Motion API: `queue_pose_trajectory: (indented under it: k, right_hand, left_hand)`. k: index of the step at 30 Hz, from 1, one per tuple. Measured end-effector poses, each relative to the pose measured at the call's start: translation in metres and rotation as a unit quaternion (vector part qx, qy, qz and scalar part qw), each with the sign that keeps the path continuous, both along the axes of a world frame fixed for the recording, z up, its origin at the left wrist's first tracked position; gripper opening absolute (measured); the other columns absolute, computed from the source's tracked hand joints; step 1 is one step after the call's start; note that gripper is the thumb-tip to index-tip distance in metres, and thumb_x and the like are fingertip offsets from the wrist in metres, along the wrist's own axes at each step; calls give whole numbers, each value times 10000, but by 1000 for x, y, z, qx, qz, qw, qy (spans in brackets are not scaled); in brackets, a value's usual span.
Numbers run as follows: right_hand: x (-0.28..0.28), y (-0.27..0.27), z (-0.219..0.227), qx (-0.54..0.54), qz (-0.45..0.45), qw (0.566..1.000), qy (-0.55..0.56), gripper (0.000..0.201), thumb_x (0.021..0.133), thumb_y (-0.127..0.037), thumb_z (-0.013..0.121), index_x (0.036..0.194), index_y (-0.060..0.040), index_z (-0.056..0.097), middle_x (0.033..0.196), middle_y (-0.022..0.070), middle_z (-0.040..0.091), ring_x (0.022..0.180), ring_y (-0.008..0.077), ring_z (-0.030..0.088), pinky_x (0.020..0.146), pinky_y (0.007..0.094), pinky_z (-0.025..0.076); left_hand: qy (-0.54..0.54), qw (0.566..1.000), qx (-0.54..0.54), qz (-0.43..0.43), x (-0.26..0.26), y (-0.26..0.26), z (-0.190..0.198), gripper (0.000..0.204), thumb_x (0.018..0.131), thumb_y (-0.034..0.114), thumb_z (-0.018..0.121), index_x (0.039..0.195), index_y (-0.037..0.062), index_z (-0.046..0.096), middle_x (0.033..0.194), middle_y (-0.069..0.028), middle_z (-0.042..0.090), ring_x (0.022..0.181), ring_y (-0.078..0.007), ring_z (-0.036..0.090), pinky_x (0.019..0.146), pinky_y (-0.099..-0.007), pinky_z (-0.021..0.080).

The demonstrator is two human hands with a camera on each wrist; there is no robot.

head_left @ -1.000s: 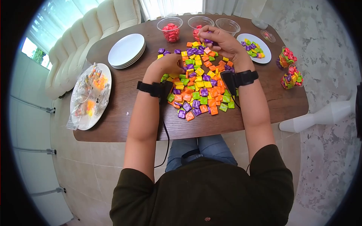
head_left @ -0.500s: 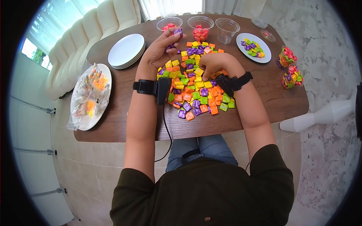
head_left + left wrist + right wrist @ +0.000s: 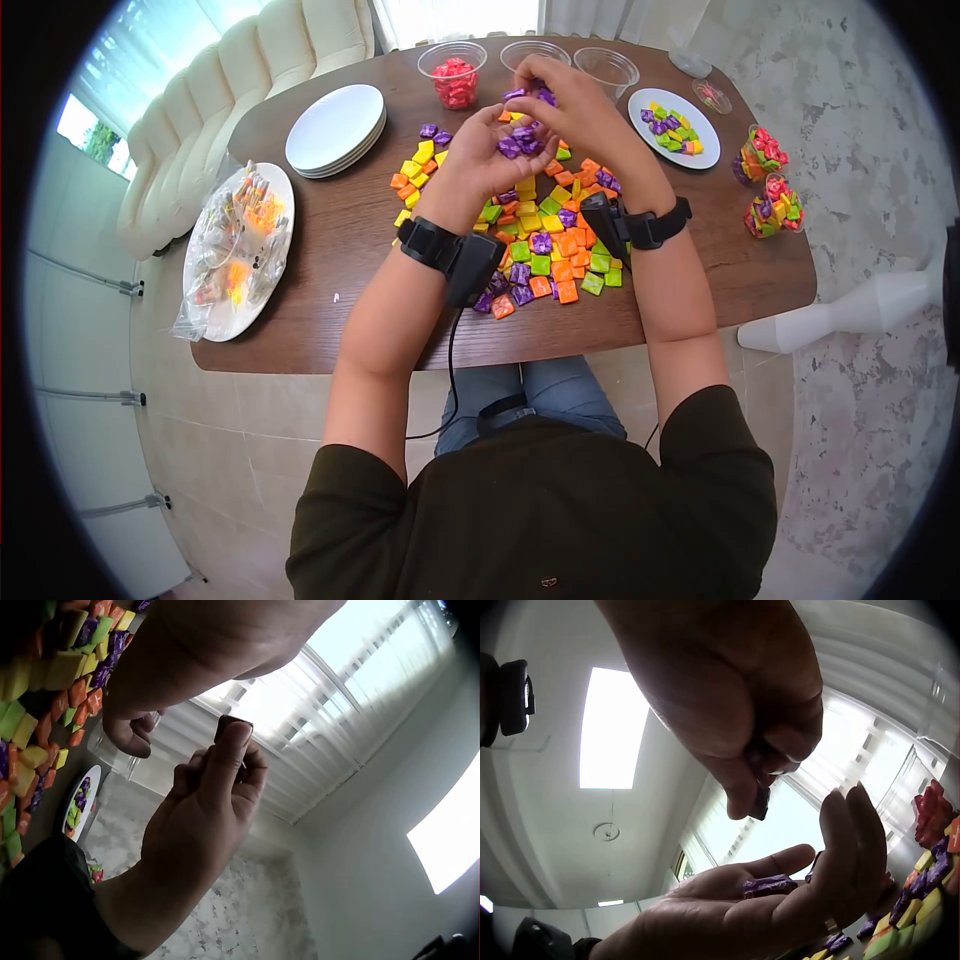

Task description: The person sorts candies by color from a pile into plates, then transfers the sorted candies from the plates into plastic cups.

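Palm up over the candy pile, my left hand (image 3: 475, 165) carries several purple wrapped candies (image 3: 520, 143) in its cupped palm. In the right wrist view a purple candy (image 3: 769, 886) lies on that palm, below the right hand. My right hand (image 3: 580, 110) is just above and to the right of it, fingers bent down, pinching purple candies (image 3: 545, 97) by the fingertips. The left wrist view shows a dark candy (image 3: 233, 726) between the right thumb and fingers. Beneath both hands spreads a pile of square candies (image 3: 560, 245) in orange, yellow, green and purple.
At the back stand a clear cup of red candies (image 3: 456, 85), a second cup (image 3: 530, 50) partly behind the right hand, and another clear cup (image 3: 610, 68). Stacked plates (image 3: 335, 125) and a bag-covered oval plate (image 3: 225, 325) are left; a candy plate (image 3: 708, 140) and filled cups (image 3: 775, 212) right.
My left hand has come right and turned palm up with purple candies. The right hand was down in the pile and has risen beside the left, now with purple candies in its fingers.
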State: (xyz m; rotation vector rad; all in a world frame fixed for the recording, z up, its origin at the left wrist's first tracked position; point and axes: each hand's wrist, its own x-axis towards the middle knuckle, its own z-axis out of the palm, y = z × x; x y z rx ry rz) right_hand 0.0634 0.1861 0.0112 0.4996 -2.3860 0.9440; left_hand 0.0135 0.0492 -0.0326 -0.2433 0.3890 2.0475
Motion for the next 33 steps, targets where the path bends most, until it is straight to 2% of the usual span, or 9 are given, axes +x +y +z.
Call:
queue_pose_trajectory:
  k: [7, 10, 17, 22, 25, 26, 29, 31, 33]
  right_hand:
    - [-4, -6, -14, 93, 60, 994, 12, 255, 805, -208, 615, 959, -28, 520, 854, 115, 547, 797, 242, 550, 710, 324, 444]
    - [-1, -8, -9, 25, 73, 995, -64, 256, 836, -221, 594, 1000, -33, 531, 905, 101, 555, 875, 214, 566, 773, 313, 453]
    - [0, -6, -3, -40, 27, 999, 5, 262, 827, -232, 590, 994, -34, 552, 975, 114, 556, 895, 234, 571, 804, 324, 466]
    - [7, -4, 8, -9, 22, 999, 30, 240, 831, -211, 593, 986, -32, 551, 968, 118, 556, 855, 237, 580, 763, 339, 473]
    - [17, -5, 20, 29, 21, 999, -18, 216, 855, -174, 577, 993, -14, 530, 950, 91, 555, 844, 196, 584, 755, 297, 478]
    - [18, -4, 20, 38, 21, 999, 1, 214, 855, -173, 577, 986, -12, 528, 931, 93, 559, 826, 198, 582, 745, 298, 477]
    - [21, -5, 21, 66, 26, 997, 30, 212, 853, -175, 576, 972, -7, 524, 887, 101, 567, 787, 206, 577, 722, 302, 472]
    - [24, -6, 25, 77, 33, 996, 26, 214, 854, -178, 573, 969, -4, 522, 874, 107, 570, 781, 211, 574, 716, 306, 469]
    - [27, -6, 29, 89, 40, 995, 13, 216, 857, -185, 570, 963, -4, 520, 877, 106, 572, 774, 214, 572, 709, 311, 468]
  left_hand:
    - [64, 992, 111, -18, 3, 2, -8, 268, 951, 242, 404, 1105, 41, 490, 1108, -113, 552, 1023, -242, 569, 885, -424, 488]
    - [65, 992, 111, 20, -8, 4, -18, 225, 943, 205, 421, 1078, 45, 506, 1078, -104, 564, 982, -232, 589, 855, -395, 521]
    - [2, 993, 116, 32, -25, -6, -14, 132, 879, 59, 509, 954, -49, 511, 922, -137, 593, 813, -230, 633, 688, -284, 587]
    - [220, 964, -41, 146, -50, -30, 3, 131, 872, 112, 577, 911, 2, 517, 790, -82, 570, 637, -157, 575, 544, -214, 536]
    - [385, 882, -133, 235, -73, -62, 10, 214, 873, 191, 600, 949, -2, 548, 838, -76, 576, 676, -121, 566, 546, -222, 507]
    - [450, 826, -221, 257, -83, -72, 12, 229, 875, 216, 598, 953, 5, 557, 843, -63, 576, 682, -114, 561, 558, -223, 508]
    - [571, 636, -446, 265, -119, -101, 16, 279, 868, 274, 603, 937, 3, 589, 823, -43, 577, 683, -98, 552, 588, -226, 511]
    - [613, 469, -605, 196, -139, -119, 13, 310, 845, 298, 630, 912, -4, 609, 787, -50, 577, 678, -96, 551, 585, -232, 515]
    - [677, 309, -651, 152, -166, -143, -7, 293, 812, 289, 653, 874, 7, 606, 802, -122, 591, 724, -224, 589, 639, -331, 505]
